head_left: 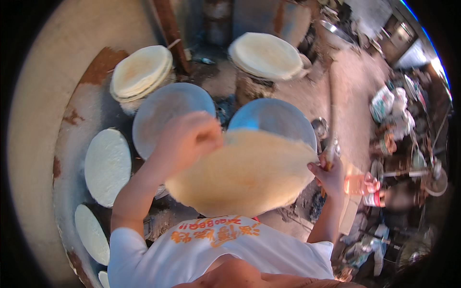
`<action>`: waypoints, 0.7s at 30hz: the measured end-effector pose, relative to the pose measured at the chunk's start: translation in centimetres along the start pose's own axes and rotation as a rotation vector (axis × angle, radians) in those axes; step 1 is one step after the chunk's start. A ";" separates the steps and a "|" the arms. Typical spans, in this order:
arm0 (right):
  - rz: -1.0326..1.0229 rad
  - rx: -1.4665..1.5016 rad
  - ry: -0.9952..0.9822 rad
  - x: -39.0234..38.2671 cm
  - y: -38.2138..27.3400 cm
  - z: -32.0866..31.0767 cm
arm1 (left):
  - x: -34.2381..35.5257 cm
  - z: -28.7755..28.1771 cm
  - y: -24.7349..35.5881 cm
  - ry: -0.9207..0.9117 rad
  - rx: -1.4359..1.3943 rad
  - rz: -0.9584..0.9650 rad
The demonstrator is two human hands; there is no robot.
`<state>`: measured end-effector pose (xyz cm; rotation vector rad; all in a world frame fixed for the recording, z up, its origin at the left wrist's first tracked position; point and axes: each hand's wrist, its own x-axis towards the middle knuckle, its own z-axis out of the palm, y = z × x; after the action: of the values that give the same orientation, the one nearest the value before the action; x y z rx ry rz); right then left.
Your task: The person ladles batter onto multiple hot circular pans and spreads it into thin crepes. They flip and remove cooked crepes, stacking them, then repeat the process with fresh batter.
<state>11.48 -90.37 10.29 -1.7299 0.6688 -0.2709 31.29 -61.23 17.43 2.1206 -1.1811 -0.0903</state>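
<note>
A large, thin, pale-tan round flatbread is raised in front of my chest, tilted, above two round griddles. My left hand is smeared by motion. Its curled fingers meet the upper left edge of the flatbread, and the left forearm crosses in front of the left griddle. At the right edge of the sheet, my right hand is closed, pinching the rim. A slim tool with a yellowish handle also sits in its fingers; its kind is unclear. The flatbread partly covers the right griddle.
Stacks of round flatbreads stand beyond the griddles, one stack at left, another stack further right. Single flatbreads lie along the curved ledge at left. A bottle of pinkish liquid, plastic bags and clutter are at right.
</note>
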 end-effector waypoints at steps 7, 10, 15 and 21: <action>-0.473 -0.394 -0.060 21.0 -4.3 8.6 | 13.3 -3.2 -16.2 0.159 -0.202 -0.185; -0.717 -0.022 -0.016 30.9 -7.9 2.3 | 21.8 -6.6 -10.9 0.341 0.052 0.191; -0.503 0.234 -0.008 37.8 -7.6 1.4 | 28.9 0.5 -17.5 0.368 0.366 0.460; -0.397 0.052 0.339 50.5 9.7 3.5 | 34.0 16.2 -29.3 0.354 0.562 0.468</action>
<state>51.23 -117.37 -8.25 -1.7743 0.5463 -0.8653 66.12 -86.14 -3.61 2.1135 -1.5639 0.8826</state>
